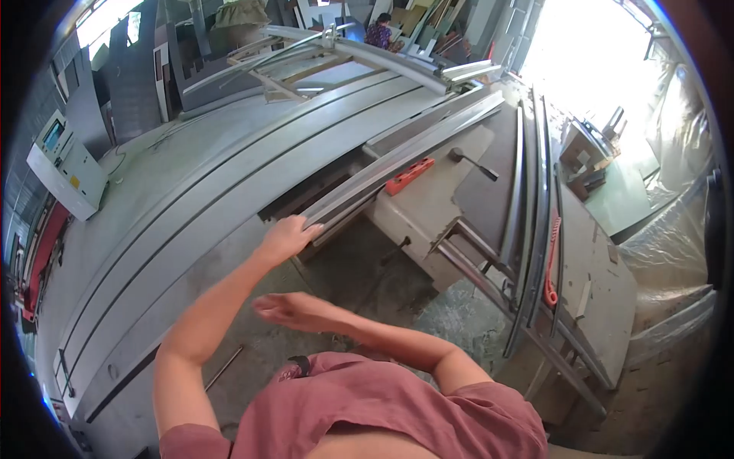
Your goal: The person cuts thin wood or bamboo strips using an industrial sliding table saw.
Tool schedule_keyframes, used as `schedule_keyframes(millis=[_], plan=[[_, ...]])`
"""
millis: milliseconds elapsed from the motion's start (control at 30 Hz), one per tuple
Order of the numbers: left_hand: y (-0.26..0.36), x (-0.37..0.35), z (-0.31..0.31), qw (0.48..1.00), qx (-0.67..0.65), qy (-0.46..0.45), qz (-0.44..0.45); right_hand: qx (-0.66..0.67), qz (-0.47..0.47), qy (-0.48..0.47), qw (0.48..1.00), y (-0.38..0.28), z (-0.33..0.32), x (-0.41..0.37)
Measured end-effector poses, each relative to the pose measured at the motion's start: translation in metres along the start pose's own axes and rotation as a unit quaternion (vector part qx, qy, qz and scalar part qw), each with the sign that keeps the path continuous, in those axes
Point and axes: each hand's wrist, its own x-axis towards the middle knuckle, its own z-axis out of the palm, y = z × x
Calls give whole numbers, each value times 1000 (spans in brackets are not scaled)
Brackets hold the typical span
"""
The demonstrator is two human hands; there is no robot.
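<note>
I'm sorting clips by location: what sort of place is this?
Most likely a woodworking workshop. The left hand rests on a long metal rail of a large sliding-table machine, cut boards lean at the back, and a control box stands at the left.

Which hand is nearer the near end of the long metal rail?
Left. The left hand rests on the near end of the metal rail; the right hand hangs open below it, closer to the body, not touching.
</note>
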Motion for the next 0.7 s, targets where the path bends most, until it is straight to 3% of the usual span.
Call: schedule_keyframes(millis=[67, 100, 133, 167, 233, 267, 333, 367, 433, 533, 567, 700], plan=[[-37, -52, -19, 1000, -13, -2, -25, -81, 38, 99, 991, 0, -24, -17], [-49, -79, -31, 999, -14, 4, -40, -79, 20, 174, 981, -8, -43, -23], [-63, -107, -40, 998, -16, 5, -58, -191, -40, 269, 943, 5, -60, -22], [-83, -132, -44, 996, -4, 2, -84, -319, -44, 296, 899, 4, -83, -18], [-117, -177, -50, 994, 27, 13, -106, -454, -43, 345, 820, 27, -117, -14], [-128, -197, -52, 993, 45, 26, -105, -486, -28, 327, 810, 35, -129, -12], [-139, -235, -56, 989, 49, 16, -135, -608, -60, 286, 738, 60, -142, -5], [-149, -252, -53, 990, 42, 17, -135, -612, -60, 282, 737, 63, -144, -1], [-171, -289, -45, 987, 71, 55, -132, -573, -29, 133, 808, 65, -145, 9], [-202, -338, -38, 982, 71, 94, -149, -540, -34, 61, 839, 59, -120, 32], [-215, -354, -35, 981, 68, 96, -153, -530, -95, 78, 839, 62, -106, 41], [-265, -416, -34, 954, 158, 196, -161, -507, -133, 91, 847, 56, -42, 77]])
